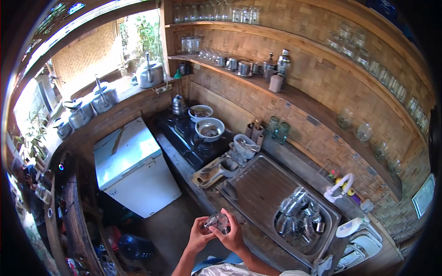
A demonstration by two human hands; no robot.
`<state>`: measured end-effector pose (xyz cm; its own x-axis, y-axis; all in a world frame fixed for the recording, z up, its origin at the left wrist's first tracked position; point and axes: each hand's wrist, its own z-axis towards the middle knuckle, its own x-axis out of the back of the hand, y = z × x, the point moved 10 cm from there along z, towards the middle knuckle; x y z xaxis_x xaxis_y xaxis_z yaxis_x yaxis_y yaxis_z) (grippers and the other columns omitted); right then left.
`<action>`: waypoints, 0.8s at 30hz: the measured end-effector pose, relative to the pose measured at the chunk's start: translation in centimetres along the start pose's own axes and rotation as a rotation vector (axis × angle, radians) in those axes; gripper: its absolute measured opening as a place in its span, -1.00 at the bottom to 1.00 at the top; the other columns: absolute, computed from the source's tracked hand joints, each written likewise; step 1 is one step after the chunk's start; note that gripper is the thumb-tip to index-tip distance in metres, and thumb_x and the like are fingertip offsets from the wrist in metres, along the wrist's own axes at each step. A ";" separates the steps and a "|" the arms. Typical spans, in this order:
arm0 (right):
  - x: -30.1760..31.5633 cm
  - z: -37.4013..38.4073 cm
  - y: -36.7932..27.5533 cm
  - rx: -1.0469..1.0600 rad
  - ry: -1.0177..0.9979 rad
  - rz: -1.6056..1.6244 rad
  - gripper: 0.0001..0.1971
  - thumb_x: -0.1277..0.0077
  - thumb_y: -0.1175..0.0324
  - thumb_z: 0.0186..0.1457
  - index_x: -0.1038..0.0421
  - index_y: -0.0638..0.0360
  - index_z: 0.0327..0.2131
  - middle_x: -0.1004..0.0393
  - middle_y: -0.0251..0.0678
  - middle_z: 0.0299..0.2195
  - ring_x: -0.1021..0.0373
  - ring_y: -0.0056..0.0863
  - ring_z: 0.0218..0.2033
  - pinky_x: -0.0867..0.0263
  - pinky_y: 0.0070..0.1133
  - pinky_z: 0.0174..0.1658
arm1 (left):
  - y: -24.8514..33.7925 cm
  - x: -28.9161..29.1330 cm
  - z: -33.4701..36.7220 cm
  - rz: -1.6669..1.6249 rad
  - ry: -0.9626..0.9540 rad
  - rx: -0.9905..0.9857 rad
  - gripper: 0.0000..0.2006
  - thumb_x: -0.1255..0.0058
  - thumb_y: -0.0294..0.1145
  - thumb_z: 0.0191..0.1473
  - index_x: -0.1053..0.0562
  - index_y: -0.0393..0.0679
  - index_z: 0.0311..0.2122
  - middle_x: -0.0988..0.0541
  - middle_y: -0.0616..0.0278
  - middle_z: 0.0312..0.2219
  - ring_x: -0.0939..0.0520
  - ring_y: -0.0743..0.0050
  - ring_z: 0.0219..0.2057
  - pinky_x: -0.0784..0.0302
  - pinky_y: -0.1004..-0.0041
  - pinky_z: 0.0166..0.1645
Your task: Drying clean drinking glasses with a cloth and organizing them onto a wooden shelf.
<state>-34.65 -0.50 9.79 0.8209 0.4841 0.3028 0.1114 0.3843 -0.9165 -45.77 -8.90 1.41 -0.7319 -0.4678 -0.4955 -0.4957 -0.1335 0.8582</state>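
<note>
Between my two hands, in front of my body and near the counter's front edge, is a small clear glass (215, 221). My left hand (199, 235) wraps its left side, the thumb and fingers closed around it. On the other side my right hand (233, 235) grips it, fingers along the rim side and thumb across the front. Exactly what shape the glass has is partly hidden by the fingers. To the right, the metal sink basin (282, 247) holds a heap of glasses and metal cups (301, 214).
A ribbed metal drainboard (258, 184) joins the sink, with a white curved tap (338, 186) behind. A black stove (193, 152) carries bowls and a kettle. A white chest freezer (142, 184) stands left. Shelves (294, 94) of glassware line the wall. White dish rack (363, 248) sits far right.
</note>
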 end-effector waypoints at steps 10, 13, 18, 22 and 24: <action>-17.8 8.3 1.4 -0.146 -0.180 0.278 -0.29 -0.24 0.17 0.05 -0.23 0.27 0.21 -0.47 -0.02 0.01 -0.46 -0.32 0.01 -0.35 -0.49 0.05 | 7.0 15.3 5.1 0.032 0.317 -0.167 -0.36 -0.35 -0.65 -0.15 -0.21 -0.23 0.01 -0.45 0.10 -0.11 -0.58 0.32 -0.08 -0.61 0.38 0.00; -21.3 12.4 1.8 -0.166 -0.196 0.254 -0.30 -0.26 0.18 0.04 -0.26 0.28 0.19 -0.46 0.00 0.03 -0.44 -0.29 0.04 -0.34 -0.48 0.07 | 9.1 18.4 8.9 0.124 0.316 -0.135 -0.37 -0.34 -0.63 -0.13 -0.22 -0.23 0.03 -0.46 0.11 -0.10 -0.58 0.35 -0.07 -0.59 0.39 0.01; -25.2 20.7 2.7 -0.141 -0.100 0.242 -0.32 -0.30 0.22 -0.03 -0.32 0.29 0.15 -0.45 -0.01 0.06 -0.40 -0.22 0.09 -0.27 -0.42 0.16 | 13.1 21.4 17.6 0.215 0.209 -0.097 -0.33 -0.34 -0.54 -0.09 -0.24 -0.25 0.13 -0.52 0.09 -0.07 -0.57 0.37 -0.03 -0.53 0.40 0.05; -26.1 26.6 0.5 -0.062 -0.003 0.145 -0.33 -0.28 0.24 0.00 -0.30 0.29 0.16 -0.43 0.05 0.06 -0.40 -0.14 0.09 -0.28 -0.41 0.15 | 18.9 22.1 23.9 0.509 0.099 -0.178 -0.31 -0.36 -0.47 -0.10 -0.31 -0.29 0.16 -0.56 0.09 -0.04 -0.56 0.36 0.00 -0.44 0.36 0.13; -25.9 29.1 -0.1 -0.038 0.087 0.136 -0.35 -0.27 0.28 0.01 -0.30 0.28 0.17 -0.46 0.02 0.04 -0.42 -0.22 0.07 -0.31 -0.44 0.13 | 21.0 22.0 27.3 0.560 0.042 -0.206 -0.31 -0.36 -0.46 -0.10 -0.33 -0.29 0.16 -0.56 0.10 -0.03 -0.56 0.37 0.01 -0.43 0.37 0.14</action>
<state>-72.24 9.75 9.62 0.8751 0.4592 0.1530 0.0159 0.2887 -0.9573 -85.08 1.86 4.83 -0.8345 -0.5494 0.0416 0.0637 -0.0212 0.9977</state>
